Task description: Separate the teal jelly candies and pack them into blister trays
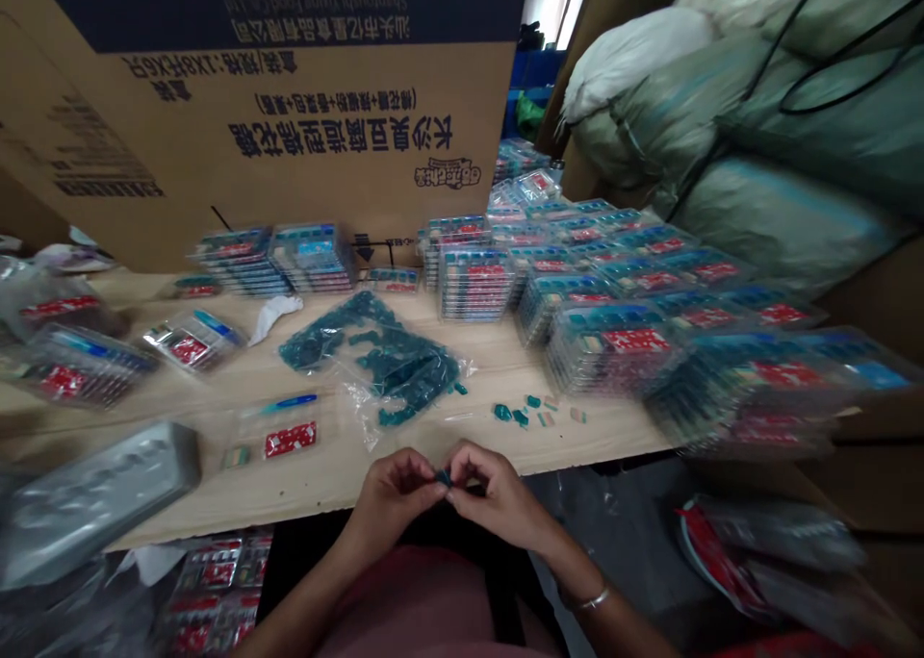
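- Head view: a small dark-teal piece (pixel 443 478) is pinched between the fingertips of the left hand (pixel 386 494) and the right hand (pixel 498 496), by the near edge of the surface (pixel 498 360).
- The fingers of both hands are drawn together on it, so its outline is mostly hidden.
- Light weight is suggested by its size; whether it is stiff or slippery cannot be told.
- It is best held gently by opposite edges, in case it is fragile.
- Loose teal pieces (pixel 503 412) are scattered just beside a clear bag (pixel 415 374).
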`<action>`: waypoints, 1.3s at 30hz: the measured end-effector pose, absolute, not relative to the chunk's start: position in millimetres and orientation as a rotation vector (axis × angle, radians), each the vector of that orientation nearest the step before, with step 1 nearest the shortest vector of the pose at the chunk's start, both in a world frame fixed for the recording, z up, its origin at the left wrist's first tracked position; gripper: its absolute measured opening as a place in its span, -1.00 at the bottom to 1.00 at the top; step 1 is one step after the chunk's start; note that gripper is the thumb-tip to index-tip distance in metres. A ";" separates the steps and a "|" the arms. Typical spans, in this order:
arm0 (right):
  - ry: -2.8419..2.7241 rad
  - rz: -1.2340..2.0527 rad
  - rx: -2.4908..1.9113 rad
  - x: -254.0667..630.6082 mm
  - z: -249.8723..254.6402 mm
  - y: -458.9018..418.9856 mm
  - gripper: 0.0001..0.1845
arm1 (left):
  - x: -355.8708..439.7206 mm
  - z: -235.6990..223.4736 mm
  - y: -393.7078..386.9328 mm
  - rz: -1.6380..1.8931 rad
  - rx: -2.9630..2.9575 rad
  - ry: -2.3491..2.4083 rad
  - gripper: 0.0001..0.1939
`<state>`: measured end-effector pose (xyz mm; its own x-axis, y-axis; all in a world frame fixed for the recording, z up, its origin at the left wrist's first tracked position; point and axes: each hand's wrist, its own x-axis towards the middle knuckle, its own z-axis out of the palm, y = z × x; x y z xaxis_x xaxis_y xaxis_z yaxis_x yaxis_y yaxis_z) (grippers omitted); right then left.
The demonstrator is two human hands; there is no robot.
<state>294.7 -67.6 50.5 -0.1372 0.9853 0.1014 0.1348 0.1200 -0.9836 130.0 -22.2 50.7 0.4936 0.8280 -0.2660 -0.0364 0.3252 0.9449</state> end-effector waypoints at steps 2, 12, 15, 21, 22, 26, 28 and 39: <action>-1.474 1.271 -1.073 293.6 47.9 -79.1 -0.85 | 122.0 52.4 -31.3 0.520 1.091 0.799 -0.66; -1.368 1.333 -1.033 285.3 32.3 -96.6 -0.76 | 113.6 56.0 -40.8 0.489 1.134 0.686 -0.67; -1.401 1.136 -1.160 280.3 28.4 -98.6 -0.81 | 115.4 52.5 -40.4 0.600 1.171 0.759 -0.71; -1.694 0.573 -1.134 278.2 29.3 -97.1 -0.89 | 121.1 47.9 -37.5 0.649 1.005 0.838 -0.69; -1.734 0.536 -1.143 281.6 30.1 -92.9 -0.89 | 121.7 47.3 -34.8 0.655 1.080 0.850 -0.72; -1.983 0.375 -1.276 303.6 30.2 -67.4 -0.89 | 121.2 38.5 -18.8 0.704 1.620 1.002 -0.86; -2.110 0.329 -1.299 313.3 28.5 -56.6 -0.91 | 119.7 29.4 -11.2 0.678 1.842 1.020 -0.87; -2.001 0.458 -1.297 307.1 9.2 -50.6 -0.97 | 119.7 5.9 -5.2 0.694 2.269 0.968 -0.87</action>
